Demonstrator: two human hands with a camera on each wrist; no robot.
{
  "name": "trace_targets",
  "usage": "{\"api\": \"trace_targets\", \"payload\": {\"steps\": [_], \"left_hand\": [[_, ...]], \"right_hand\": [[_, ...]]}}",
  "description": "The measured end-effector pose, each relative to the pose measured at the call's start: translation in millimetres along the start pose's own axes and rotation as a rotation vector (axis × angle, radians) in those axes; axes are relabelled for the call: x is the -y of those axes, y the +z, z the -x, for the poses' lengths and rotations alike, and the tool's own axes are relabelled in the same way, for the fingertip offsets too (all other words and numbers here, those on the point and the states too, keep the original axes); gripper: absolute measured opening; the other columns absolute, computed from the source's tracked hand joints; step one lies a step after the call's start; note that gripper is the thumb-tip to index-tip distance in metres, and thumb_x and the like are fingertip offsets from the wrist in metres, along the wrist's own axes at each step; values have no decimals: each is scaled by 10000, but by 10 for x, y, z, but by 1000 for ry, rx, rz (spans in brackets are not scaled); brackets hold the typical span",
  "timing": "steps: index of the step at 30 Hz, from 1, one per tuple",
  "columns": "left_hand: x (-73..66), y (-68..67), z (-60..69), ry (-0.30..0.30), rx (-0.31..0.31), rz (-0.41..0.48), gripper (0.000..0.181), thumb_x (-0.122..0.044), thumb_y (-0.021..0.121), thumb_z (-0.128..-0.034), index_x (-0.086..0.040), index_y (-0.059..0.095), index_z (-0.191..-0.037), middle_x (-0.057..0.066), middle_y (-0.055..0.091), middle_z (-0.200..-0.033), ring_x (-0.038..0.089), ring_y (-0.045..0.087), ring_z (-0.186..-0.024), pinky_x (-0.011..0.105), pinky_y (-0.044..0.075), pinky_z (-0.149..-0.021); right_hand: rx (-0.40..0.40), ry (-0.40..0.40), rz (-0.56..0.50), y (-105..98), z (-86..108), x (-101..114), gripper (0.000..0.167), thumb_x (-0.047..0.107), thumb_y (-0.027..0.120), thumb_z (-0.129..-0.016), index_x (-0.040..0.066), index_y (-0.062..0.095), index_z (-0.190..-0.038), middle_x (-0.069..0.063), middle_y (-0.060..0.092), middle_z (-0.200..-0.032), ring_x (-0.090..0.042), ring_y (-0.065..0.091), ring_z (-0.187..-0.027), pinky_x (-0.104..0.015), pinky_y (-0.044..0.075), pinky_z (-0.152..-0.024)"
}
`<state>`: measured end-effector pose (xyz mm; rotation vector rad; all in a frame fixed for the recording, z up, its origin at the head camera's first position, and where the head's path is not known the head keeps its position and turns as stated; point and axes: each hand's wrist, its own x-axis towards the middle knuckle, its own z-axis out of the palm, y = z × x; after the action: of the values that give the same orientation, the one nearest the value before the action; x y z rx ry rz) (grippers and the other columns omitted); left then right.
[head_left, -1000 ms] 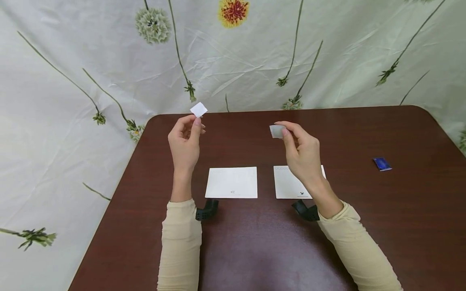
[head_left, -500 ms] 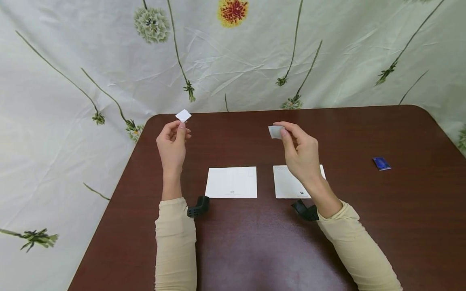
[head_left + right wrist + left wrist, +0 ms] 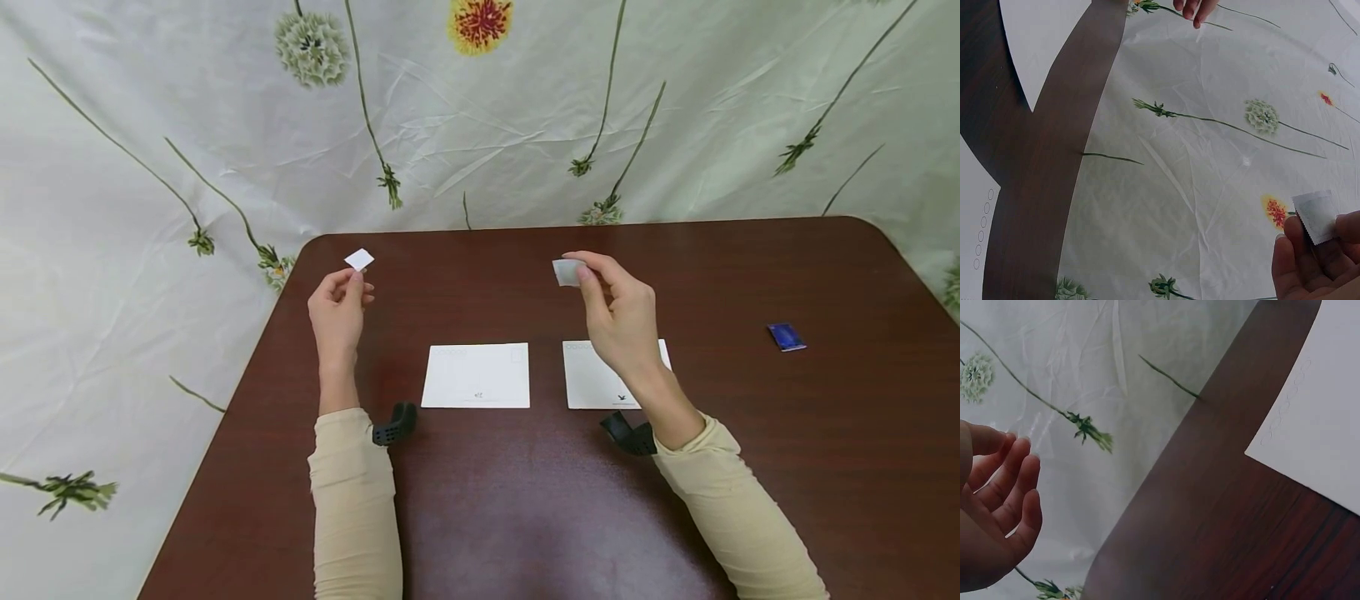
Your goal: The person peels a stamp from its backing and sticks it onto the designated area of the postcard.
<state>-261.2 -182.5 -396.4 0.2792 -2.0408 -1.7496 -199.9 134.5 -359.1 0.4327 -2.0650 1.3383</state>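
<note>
My left hand pinches a small white square of paper between thumb and fingertips, above the table's far left part. In the left wrist view the left hand shows curved fingers, but the square is out of sight. With thumb and forefinger, my right hand holds a small pale sachet by its right edge. Its jagged edge shows in the right wrist view, where the sachet faces the camera. Below lie two white cards: a left card and a right card, partly covered by my right hand and wrist.
A small blue packet lies on the dark brown table at the right. Behind the table and along its left side hangs a pale cloth printed with flowers. Each wrist wears a black band mount.
My left hand has moved left and a little nearer with the white square, away from the right hand. The right hand and its sachet have stayed almost still. Cards and blue packet are unmoved.
</note>
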Motion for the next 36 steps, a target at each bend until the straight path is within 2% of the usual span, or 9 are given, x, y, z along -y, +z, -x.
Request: {"api": "trace_targets", "payload": {"steps": [5, 17, 24, 27, 31, 36], "left_hand": [[75, -83, -10, -84, -19, -37, 196, -131, 566, -968, 28, 611, -1074, -75, 613, -715, 106, 607, -652, 205, 476, -660], [280, -234, -61, -210, 5, -122, 266, -118, 554, -970, 82, 585, -1143, -119, 593, -689, 32, 562, -545, 195, 488, -623], [318, -277, -58, -314, 20, -193, 312, -178, 524, -990, 33, 584, -1212, -100, 583, -745, 53, 569, -604, 249, 469, -702], [333, -301, -58, -351, 22, -202, 324, -196, 517, -994, 20, 580, -1227, -97, 585, -743, 63, 576, -619, 231, 456, -664], [358, -337, -55, -384, 37, -214, 342, -232, 515, -996, 1, 581, -1238, -97, 599, -744, 51, 574, -629, 209, 413, -588], [379, -363, -46, -408, 43, -247, 350, -274, 495, -1003, -34, 594, -1239, -67, 607, -807, 59, 571, -682, 229, 408, -606]], "right_hand": [[10, 9, -6, 4, 2, 9, 194, -6, 544, -950, -4, 668, -1099, -138, 670, -911, -153, 499, -601, -189, 343, -504], [17, 7, -13, 7, 6, 9, 195, 1, 543, -953, -6, 667, -1103, -145, 669, -915, -177, 529, -622, -182, 360, -514], [16, 7, -18, 6, 11, 2, 196, 0, 545, -952, -4, 669, -1104, -138, 671, -918, -192, 533, -620, -183, 356, -514], [14, 5, -7, 6, 10, 4, 195, -2, 546, -951, -4, 669, -1102, -131, 666, -892, -163, 508, -598, -187, 341, -498], [15, 2, -2, 3, 9, 12, 194, -1, 547, -950, -9, 668, -1102, -131, 657, -871, -152, 486, -580, -192, 332, -488], [18, -2, -6, 0, 11, 13, 194, 10, 545, -956, -5, 669, -1104, -135, 666, -895, -157, 498, -589, -193, 334, -492]]}}
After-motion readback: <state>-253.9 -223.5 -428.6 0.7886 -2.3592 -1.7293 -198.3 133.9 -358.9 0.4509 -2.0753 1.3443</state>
